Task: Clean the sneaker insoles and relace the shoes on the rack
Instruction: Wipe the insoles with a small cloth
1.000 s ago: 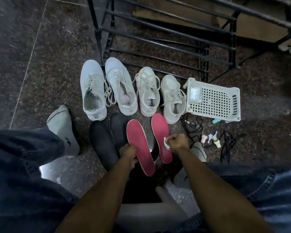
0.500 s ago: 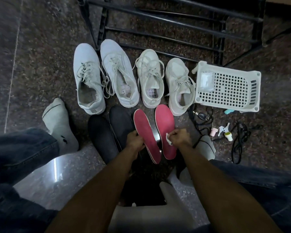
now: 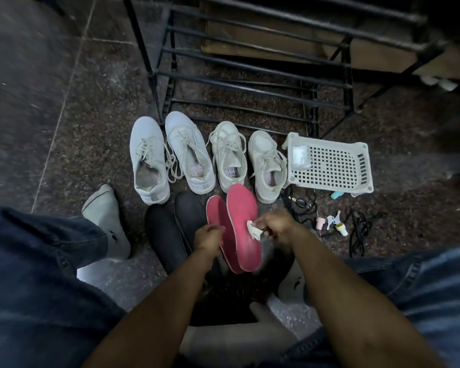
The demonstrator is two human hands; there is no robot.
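Dark speckled stone floor [image 3: 72,107] fills the view, w/ a black metal shoe rack [image 3: 250,67] standing at the top, its rails bare. Your jeans-clad legs frame the bottom corners, and your left foot in a grey sock [image 3: 106,221] rests on the floor to the left.

Four white sneakers sit in a row just in front of the rack – left pair [image 3: 170,158] w/ loose laces trailing between them, right pair [image 3: 247,160] beside it. A white perforated basket [image 3: 329,163] lies next to the rightmost sneaker. Two dark insoles [image 3: 168,232] lie on the floor below the left pair.

Two pink insoles [image 3: 239,229] overlap at centre – the right one lies over the left one's edge. Your left hand [image 3: 209,237] grips the left side of them, fingers curled round the edge. Your right hand [image 3: 274,227] pinches a small white wipe [image 3: 252,229] and presses it on the upper insole approx. mid-length.

Right of your hand, black laces [image 3: 359,229] lie tangled on the floor, w/ a few small pastel caps or bottles [image 3: 332,225] near them – too small to tell which.
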